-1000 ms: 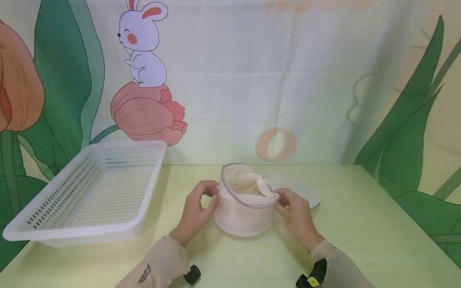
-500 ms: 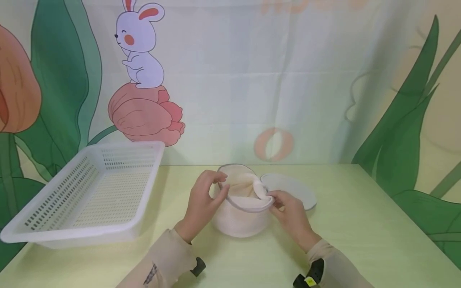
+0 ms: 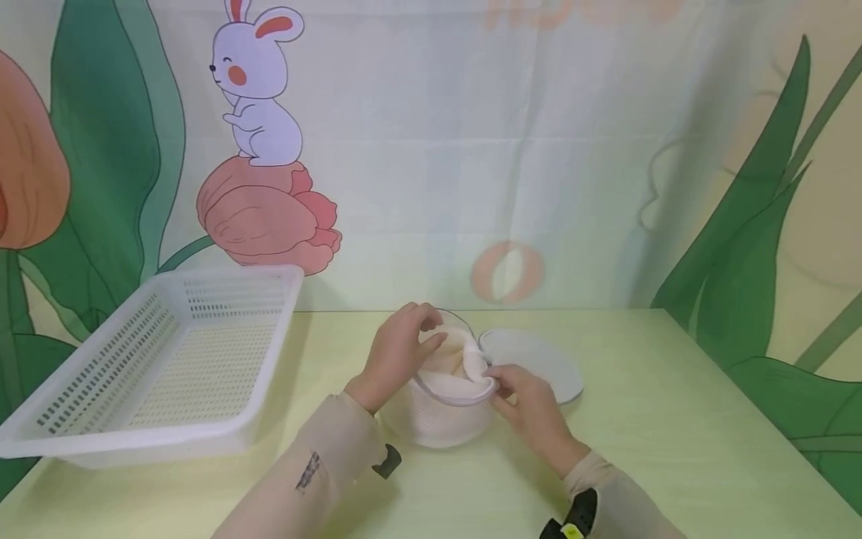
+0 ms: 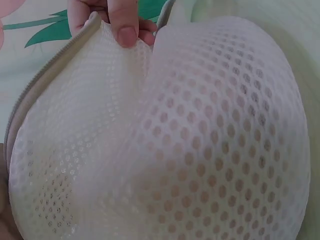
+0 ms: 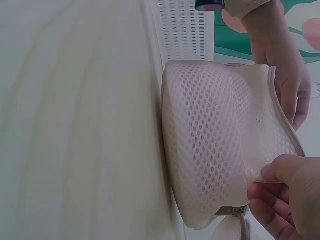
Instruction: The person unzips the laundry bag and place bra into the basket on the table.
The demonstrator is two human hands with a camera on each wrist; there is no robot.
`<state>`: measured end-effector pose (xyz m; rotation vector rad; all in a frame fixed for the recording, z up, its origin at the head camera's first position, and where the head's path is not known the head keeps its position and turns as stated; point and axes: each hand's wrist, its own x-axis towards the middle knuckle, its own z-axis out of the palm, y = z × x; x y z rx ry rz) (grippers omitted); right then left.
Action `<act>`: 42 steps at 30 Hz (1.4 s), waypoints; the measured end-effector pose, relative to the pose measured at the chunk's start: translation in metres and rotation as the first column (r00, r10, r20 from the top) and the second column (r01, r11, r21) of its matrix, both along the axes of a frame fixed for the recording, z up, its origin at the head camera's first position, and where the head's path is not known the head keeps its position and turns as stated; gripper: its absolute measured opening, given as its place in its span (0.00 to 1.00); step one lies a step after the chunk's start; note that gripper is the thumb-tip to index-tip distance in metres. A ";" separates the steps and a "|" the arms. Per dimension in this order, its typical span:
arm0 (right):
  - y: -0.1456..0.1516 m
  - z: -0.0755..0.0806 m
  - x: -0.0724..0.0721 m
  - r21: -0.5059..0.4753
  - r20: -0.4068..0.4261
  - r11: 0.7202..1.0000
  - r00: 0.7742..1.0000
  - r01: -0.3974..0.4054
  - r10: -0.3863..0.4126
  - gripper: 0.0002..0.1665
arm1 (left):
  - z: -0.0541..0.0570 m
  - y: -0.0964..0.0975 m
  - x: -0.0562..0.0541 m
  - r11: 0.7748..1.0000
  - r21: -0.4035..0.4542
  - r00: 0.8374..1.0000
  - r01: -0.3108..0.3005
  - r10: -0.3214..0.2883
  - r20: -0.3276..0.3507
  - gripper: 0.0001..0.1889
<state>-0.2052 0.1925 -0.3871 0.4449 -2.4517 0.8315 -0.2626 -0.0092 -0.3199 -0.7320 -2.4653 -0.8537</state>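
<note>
A round white mesh laundry bag with a grey zipper edge stands on the table, its top unzipped. Its flat round lid is folded back behind it to the right. At the bag's right front rim, my right hand pinches the mesh edge between thumb and fingers, as the right wrist view also shows. My left hand is over the left rim, with thumb and fingers apart above the opening; in the right wrist view the left hand hangs beside the zipper edge. Whether its fingertips touch the lining is hidden.
A white perforated plastic basket stands at the left of the pale green table. Behind the table hangs a backdrop cloth printed with a rabbit and tulips.
My left hand has moved from the bag's outer left side up and rightward over the opening. The right hand keeps pinching the rim. The bag appears slightly further left in view.
</note>
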 end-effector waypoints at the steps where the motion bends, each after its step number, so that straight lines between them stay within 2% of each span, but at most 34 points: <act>1: -0.001 0.000 0.000 -0.002 0.000 1.000 1.000 -0.002 0.002 0.16 | 0.000 0.000 -0.002 1.000 -0.022 1.000 -0.010 0.011 0.017 0.09; 5: -0.002 -0.001 0.002 -0.004 -0.003 1.000 1.000 0.000 0.000 0.17 | 0.000 0.002 -0.008 0.993 -0.116 0.997 -0.024 0.033 0.076 0.09; 8: -0.003 -0.002 0.003 -0.001 -0.009 1.000 1.000 0.003 -0.003 0.17 | -0.003 0.003 -0.011 0.985 -0.171 0.996 -0.017 0.032 0.084 0.09; 14: -0.005 -0.001 0.004 -0.001 -0.012 1.000 1.000 -0.001 0.001 0.17 | -0.010 0.003 -0.012 0.977 -0.213 0.995 -0.022 0.041 0.086 0.12; 21: -0.004 -0.004 0.003 -0.002 -0.029 1.000 1.000 -0.011 0.011 0.17 | -0.020 -0.005 -0.014 0.958 -0.279 0.985 -0.064 0.106 0.138 0.18; 30: -0.003 -0.004 0.002 -0.001 -0.026 1.000 0.999 -0.023 0.022 0.16 | -0.031 -0.013 -0.018 0.964 -0.262 0.960 -0.052 0.120 0.254 0.23; 35: -0.003 -0.005 0.002 0.011 -0.038 1.000 0.999 -0.024 0.025 0.15 | -0.038 -0.017 -0.019 0.962 -0.266 0.958 -0.059 0.129 0.256 0.22; 42: -0.002 -0.006 0.000 0.008 -0.045 0.999 0.998 -0.032 0.032 0.15 | -0.050 -0.024 -0.024 0.969 -0.245 0.962 -0.043 0.107 0.253 0.23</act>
